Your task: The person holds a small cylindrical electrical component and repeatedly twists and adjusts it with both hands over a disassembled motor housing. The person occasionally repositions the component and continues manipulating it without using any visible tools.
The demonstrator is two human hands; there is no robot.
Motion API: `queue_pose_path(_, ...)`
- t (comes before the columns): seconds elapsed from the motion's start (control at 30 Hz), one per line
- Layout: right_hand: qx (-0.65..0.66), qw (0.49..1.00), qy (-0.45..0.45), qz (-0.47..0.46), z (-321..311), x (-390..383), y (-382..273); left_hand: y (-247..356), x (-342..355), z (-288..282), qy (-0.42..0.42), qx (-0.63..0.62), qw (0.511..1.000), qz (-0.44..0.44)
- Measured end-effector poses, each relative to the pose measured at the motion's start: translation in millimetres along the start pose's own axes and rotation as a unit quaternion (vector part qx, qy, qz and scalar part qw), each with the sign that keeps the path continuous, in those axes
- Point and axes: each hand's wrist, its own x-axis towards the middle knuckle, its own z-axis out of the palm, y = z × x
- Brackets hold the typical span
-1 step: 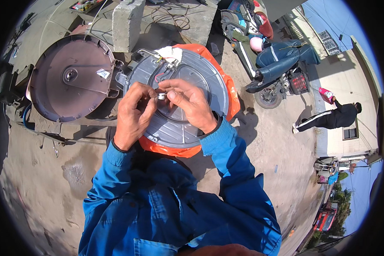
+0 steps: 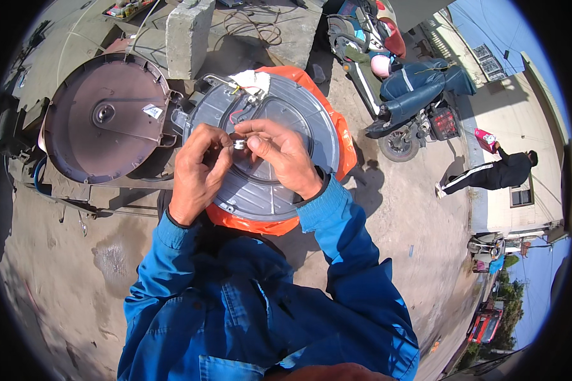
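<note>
Together, fingertips of left hand [image 2: 197,174] and right hand [image 2: 283,155] pinched on a small white part [image 2: 239,145], just above the grey round cover [image 2: 299,136] over an orange tub [image 2: 340,130]. Alongside, brown disc [image 2: 102,117]; tub contents hidden.

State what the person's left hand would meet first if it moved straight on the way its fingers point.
Probably the small metal part pinched between both hands, then the right hand; the left hand points up-right toward them.
</note>
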Motion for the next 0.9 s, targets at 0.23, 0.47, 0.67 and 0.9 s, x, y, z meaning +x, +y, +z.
queue_pose_path(0.23,-0.051,0.998,0.031,-0.010,2.0,-0.3,1.1,-0.6,0.0,-0.1,-0.006,0.005,1.000,-0.008)
queue_pose_path(0.47,-0.207,0.970,0.073,-0.102,6.0,-1.7,-2.2,-4.3,-2.6,0.4,0.003,0.012,1.000,-0.004)
queue_pose_path(0.67,-0.259,0.948,0.094,-0.158,8.9,1.1,-2.0,-6.6,-2.9,-2.9,0.012,0.052,0.998,0.027)
queue_pose_path(0.9,-0.336,0.914,0.100,-0.203,9.5,2.3,-2.1,-1.9,-3.3,-3.4,0.013,0.036,0.999,0.005)
